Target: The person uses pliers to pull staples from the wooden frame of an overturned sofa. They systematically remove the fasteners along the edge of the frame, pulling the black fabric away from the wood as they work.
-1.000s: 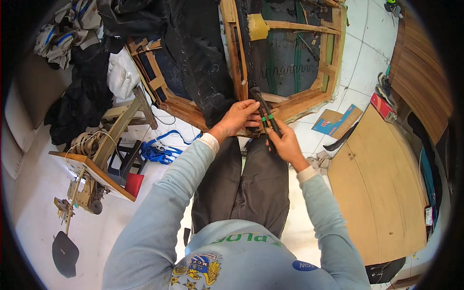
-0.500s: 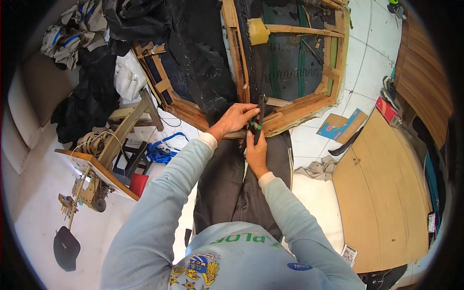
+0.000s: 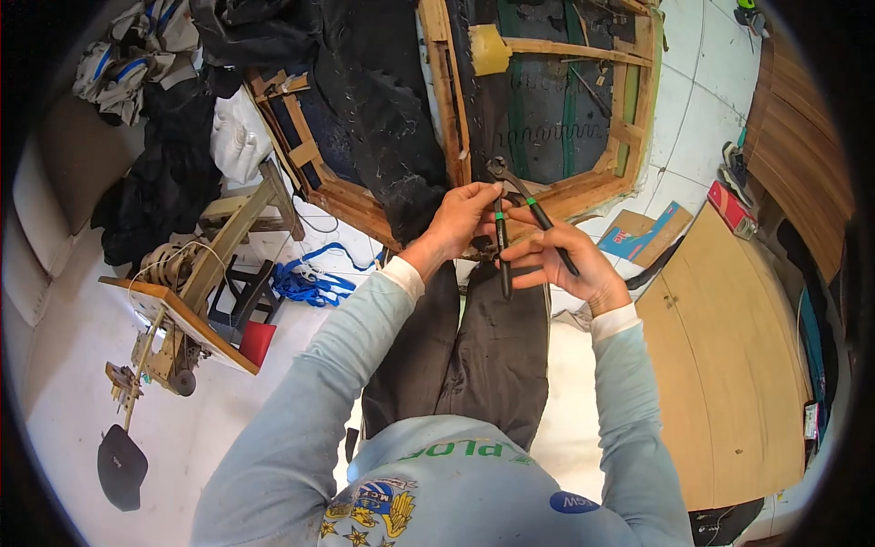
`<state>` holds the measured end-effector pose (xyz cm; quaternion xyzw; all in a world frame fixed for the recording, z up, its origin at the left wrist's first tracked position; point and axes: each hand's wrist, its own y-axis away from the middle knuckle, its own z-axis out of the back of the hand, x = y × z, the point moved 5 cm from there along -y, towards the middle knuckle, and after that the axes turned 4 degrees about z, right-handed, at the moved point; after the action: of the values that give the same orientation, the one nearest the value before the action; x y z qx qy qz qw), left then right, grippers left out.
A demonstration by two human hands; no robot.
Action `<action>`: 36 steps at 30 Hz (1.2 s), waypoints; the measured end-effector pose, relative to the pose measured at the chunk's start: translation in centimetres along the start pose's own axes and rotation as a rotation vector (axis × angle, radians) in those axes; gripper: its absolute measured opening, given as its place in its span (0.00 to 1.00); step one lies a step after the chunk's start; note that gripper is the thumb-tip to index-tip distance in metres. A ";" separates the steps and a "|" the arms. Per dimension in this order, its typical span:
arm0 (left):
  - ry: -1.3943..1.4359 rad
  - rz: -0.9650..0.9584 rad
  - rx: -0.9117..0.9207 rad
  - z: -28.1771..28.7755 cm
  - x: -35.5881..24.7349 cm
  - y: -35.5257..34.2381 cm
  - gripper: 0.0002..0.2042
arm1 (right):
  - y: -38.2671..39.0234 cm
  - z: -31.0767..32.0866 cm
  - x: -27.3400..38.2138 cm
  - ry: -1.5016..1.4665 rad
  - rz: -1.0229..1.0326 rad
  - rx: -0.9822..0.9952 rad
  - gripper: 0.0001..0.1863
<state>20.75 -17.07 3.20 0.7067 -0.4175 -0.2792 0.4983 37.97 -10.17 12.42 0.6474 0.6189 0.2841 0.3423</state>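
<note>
- Head view: the right hand has a loose hold on the pliers, its fingers spread across the parted handles; the left hand has its fingertips drawn together beside the pliers' head, and I cannot tell whether they grip anything.
- Pliers stand before the near edge of the wooden frame, near the black fabric.
- Pinched fingers could result if the handles close while the left fingertips lie so near the head.
- Slack, splayed right fingers could let the pliers twist or drop towards the trousers.
- Ragged fabric edges could snag the pliers or tear.
</note>
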 end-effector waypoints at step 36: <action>-0.104 -0.052 -0.009 0.9 0.7 -0.5 0.14 | -1.5 2.1 -3.3 0.381 0.097 -0.122 0.36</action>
<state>20.51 -17.99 2.48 0.6997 -0.4230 -0.3303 0.4716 38.46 -13.62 10.19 0.5893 0.6221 0.4545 0.2434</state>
